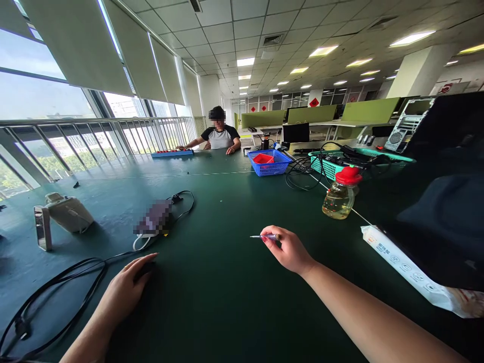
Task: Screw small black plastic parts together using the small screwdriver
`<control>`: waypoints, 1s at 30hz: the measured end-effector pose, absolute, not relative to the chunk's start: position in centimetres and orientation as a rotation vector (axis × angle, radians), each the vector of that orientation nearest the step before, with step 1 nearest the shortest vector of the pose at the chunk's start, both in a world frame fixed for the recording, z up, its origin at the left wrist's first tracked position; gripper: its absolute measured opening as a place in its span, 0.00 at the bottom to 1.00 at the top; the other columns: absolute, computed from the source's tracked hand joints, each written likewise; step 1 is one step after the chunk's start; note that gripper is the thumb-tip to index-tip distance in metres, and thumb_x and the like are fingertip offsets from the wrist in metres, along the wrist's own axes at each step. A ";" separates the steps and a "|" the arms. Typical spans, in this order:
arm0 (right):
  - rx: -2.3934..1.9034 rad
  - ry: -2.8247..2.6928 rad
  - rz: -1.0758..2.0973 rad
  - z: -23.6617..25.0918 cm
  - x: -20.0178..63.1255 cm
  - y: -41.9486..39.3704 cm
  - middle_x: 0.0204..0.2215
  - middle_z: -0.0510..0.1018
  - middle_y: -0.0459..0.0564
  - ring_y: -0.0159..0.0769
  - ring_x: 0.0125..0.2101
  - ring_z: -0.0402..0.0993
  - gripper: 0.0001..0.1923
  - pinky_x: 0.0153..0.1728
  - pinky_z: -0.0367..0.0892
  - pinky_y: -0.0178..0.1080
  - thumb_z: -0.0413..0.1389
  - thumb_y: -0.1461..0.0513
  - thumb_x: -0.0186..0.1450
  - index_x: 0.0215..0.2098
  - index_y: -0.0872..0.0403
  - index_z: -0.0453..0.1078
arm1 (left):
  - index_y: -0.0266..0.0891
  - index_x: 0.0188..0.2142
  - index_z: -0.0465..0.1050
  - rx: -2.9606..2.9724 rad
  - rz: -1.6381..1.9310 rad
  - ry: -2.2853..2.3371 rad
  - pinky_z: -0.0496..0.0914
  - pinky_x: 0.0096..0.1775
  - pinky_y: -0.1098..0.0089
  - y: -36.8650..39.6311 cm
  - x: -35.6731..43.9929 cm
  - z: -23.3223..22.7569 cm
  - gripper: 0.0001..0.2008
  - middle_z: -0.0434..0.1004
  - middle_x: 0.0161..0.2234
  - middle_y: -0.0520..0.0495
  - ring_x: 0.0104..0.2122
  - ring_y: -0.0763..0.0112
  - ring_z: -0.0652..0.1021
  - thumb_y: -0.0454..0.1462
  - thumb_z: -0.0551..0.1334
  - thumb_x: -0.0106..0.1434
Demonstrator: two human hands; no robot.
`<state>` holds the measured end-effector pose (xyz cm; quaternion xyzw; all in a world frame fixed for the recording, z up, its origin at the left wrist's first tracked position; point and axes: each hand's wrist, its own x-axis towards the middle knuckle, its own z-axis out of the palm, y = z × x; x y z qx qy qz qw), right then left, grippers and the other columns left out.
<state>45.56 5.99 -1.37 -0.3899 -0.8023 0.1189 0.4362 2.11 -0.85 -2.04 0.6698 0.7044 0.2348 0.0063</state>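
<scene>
My right hand (287,249) hovers over the dark green table (212,302), its fingers closed round a small screwdriver (271,236). The screwdriver's thin metal tip points left and its handle has a brownish end. With nothing in it, my left hand (126,287) rests at the left of the table, fingers stretched forward. Just beyond its fingertips lies a blurred-out flat device (153,219) with a white cable plugged in. A black cable (83,262) loops beside that hand.
At left stands a pale gadget (70,212). To the right are an oil bottle with a red lid (340,196), a long white packet (401,264), a green basket (328,164) with cables, and a blue basket (270,169). A person (219,135) sits across the table by a blue strip (174,154).
</scene>
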 end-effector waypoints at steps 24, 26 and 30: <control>-0.980 -1.955 0.105 -1.9 45.7 6.5 0.27 0.79 0.46 0.35 0.27 0.73 0.08 0.34 0.71 0.39 0.53 0.58 0.69 0.39 0.48 0.75 | 0.48 0.51 0.75 2.568 0.484 1.835 0.67 0.52 0.58 8.2 21.6 4.6 0.16 0.81 0.47 0.46 0.49 0.56 0.77 0.43 0.63 0.62; -1.016 -1.926 0.074 -1.8 45.7 6.6 0.28 0.80 0.46 0.36 0.29 0.75 0.08 0.35 0.71 0.39 0.53 0.58 0.69 0.38 0.48 0.74 | 0.48 0.51 0.75 2.539 0.433 1.817 0.67 0.52 0.59 10.2 23.7 3.5 0.17 0.81 0.47 0.45 0.50 0.56 0.77 0.42 0.64 0.62; -1.059 -1.845 0.030 -1.6 45.7 6.8 0.32 0.82 0.47 0.37 0.32 0.77 0.08 0.38 0.70 0.41 0.51 0.60 0.70 0.37 0.49 0.72 | 0.47 0.54 0.73 2.492 0.374 1.795 0.67 0.51 0.59 12.5 25.9 1.5 0.20 0.81 0.47 0.44 0.50 0.55 0.77 0.42 0.64 0.62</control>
